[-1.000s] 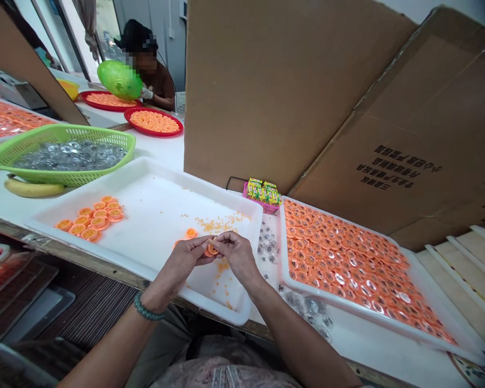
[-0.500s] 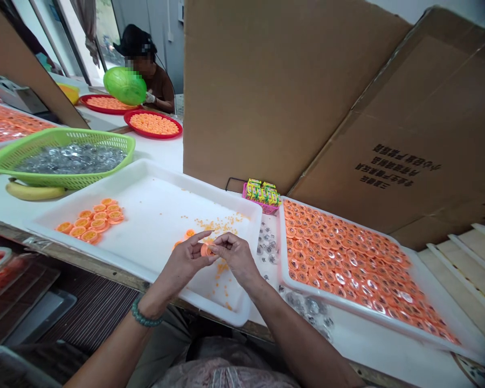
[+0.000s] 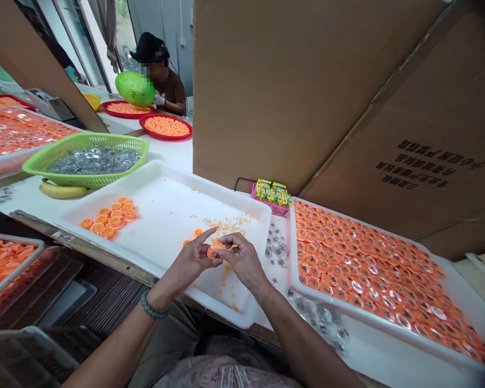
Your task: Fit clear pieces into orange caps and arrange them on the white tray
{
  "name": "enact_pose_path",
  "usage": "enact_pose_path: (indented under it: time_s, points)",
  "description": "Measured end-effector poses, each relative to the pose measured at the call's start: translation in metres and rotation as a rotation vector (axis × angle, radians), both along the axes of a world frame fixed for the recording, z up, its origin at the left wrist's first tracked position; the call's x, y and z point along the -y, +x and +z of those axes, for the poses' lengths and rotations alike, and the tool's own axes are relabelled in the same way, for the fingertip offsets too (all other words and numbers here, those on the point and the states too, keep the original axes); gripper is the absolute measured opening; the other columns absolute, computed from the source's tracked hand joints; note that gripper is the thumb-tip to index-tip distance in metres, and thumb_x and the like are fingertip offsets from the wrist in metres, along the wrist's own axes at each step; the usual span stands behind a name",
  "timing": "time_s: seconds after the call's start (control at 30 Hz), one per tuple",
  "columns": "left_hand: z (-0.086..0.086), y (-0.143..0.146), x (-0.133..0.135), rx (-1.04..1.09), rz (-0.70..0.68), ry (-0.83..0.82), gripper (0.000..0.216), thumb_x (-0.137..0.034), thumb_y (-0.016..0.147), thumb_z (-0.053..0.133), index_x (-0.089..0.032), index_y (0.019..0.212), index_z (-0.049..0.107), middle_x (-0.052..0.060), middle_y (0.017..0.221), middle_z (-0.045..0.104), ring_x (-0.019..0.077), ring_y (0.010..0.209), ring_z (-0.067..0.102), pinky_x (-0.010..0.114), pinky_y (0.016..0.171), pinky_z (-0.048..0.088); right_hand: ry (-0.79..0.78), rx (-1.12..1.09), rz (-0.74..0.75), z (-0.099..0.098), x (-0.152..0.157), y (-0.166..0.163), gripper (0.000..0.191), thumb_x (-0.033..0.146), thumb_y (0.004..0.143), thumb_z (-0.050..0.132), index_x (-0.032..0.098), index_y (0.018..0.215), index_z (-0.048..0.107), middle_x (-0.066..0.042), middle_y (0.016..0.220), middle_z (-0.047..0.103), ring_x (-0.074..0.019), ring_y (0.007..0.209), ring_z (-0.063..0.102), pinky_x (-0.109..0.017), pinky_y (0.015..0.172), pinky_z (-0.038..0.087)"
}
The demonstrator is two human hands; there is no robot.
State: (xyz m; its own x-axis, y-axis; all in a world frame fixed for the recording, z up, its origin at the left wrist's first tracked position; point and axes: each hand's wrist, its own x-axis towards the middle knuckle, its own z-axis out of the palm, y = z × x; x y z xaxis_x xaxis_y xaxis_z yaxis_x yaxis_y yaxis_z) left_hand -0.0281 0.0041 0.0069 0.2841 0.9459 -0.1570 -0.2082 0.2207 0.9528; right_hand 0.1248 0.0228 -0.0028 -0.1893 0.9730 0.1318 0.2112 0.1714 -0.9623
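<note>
Left hand (image 3: 192, 261): thumb and middle finger pinch a small orange cap (image 3: 212, 251); forefinger points straight out, off the piece. Right hand (image 3: 242, 258): thumb and forefinger tips closed on the same orange cap from the opposite side, other fingers curled. The two hands meet at the piece. A green bead bracelet (image 3: 151, 308) sits on my left wrist.

Position of the piece: held in the air just above the near right part of the white tray (image 3: 165, 207).

Inside the white tray: one loose cap (image 3: 198, 233) just beyond my left fingertips, a scatter of tiny orange bits (image 3: 226, 223) towards its far right corner and under my hands, and a cluster of caps (image 3: 109, 215) at its left end.

To the right of the white tray: loose clear pieces (image 3: 277, 245) on the table, then a second tray (image 3: 347, 317) packed with orange caps in rows.

Behind the white tray's right corner: a small pink basket (image 3: 272, 193) of yellow-green packets, set against cardboard sheets (image 3: 275, 81).

Left of and behind the white tray: a green basket (image 3: 105, 137) of clear pieces, with a banana (image 3: 62, 190) beside it.

Far beyond the white tray: another person (image 3: 170, 89) with a green bowl (image 3: 135, 88) and red plates (image 3: 165, 126) of orange pieces.
</note>
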Motion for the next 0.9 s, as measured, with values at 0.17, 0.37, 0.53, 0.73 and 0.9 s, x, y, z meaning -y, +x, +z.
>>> enact_pose_path:
  time_s: [0.17, 0.37, 0.53, 0.73, 0.9]
  points:
    - [0.0, 0.003, 0.0, 0.001, 0.076, -0.063, 0.091, -0.018, 0.061, 0.074, -0.017, 0.138, 0.025, 0.003, 0.077, 0.067, 0.0203, 0.076, 0.064, 0.038, 0.079, 0.047, 0.051, 0.183, 0.07, 0.0, -0.001, -0.002, 0.016, 0.035, 0.08, 0.057, 0.023, 0.086, 0.067, -0.004, 0.092, 0.062, -0.0182, 0.089, 0.054, -0.031, 0.073, 0.042]
    - [0.003, -0.013, -0.01, -0.153, 0.113, -0.069, 0.075, -0.027, 0.057, 0.078, -0.016, 0.123, 0.046, 0.01, 0.1, 0.064, 0.0192, 0.08, 0.063, 0.035, 0.08, 0.045, -0.085, -0.082, 0.015, -0.003, -0.001, 0.0, 0.022, 0.039, 0.078, 0.059, 0.018, 0.084, 0.061, -0.002, 0.079, 0.063, -0.0147, 0.071, 0.057, -0.028, 0.067, 0.044]
    - [0.013, -0.042, -0.035, -0.531, 0.265, 0.098, 0.05, -0.039, 0.069, 0.065, -0.017, 0.112, 0.055, 0.01, 0.104, 0.063, 0.0231, 0.084, 0.064, 0.034, 0.074, 0.048, -0.07, -0.243, -0.116, -0.005, -0.003, 0.004, 0.022, 0.039, 0.08, 0.058, 0.017, 0.085, 0.058, -0.002, 0.077, 0.062, -0.0135, 0.073, 0.057, -0.026, 0.069, 0.044]
    - [-0.002, -0.042, -0.077, -1.396, 0.015, 0.315, 0.048, -0.042, 0.071, 0.06, -0.023, 0.114, 0.057, 0.009, 0.111, 0.064, 0.0245, 0.089, 0.062, 0.032, 0.075, 0.045, -0.056, -0.341, -0.171, -0.005, -0.008, 0.0, 0.02, 0.037, 0.079, 0.058, 0.018, 0.082, 0.056, -0.002, 0.076, 0.061, -0.0135, 0.072, 0.056, -0.026, 0.07, 0.044]
    - [-0.02, -0.037, -0.093, -1.45, -0.15, 0.448, 0.033, -0.038, 0.067, 0.055, -0.019, 0.092, 0.065, 0.012, 0.091, 0.07, 0.033, 0.088, 0.061, 0.041, 0.077, 0.043, -0.061, -0.422, -0.243, 0.014, 0.01, 0.02, 0.02, 0.038, 0.076, 0.061, 0.019, 0.082, 0.058, -0.001, 0.077, 0.064, -0.0138, 0.071, 0.058, -0.026, 0.068, 0.046]
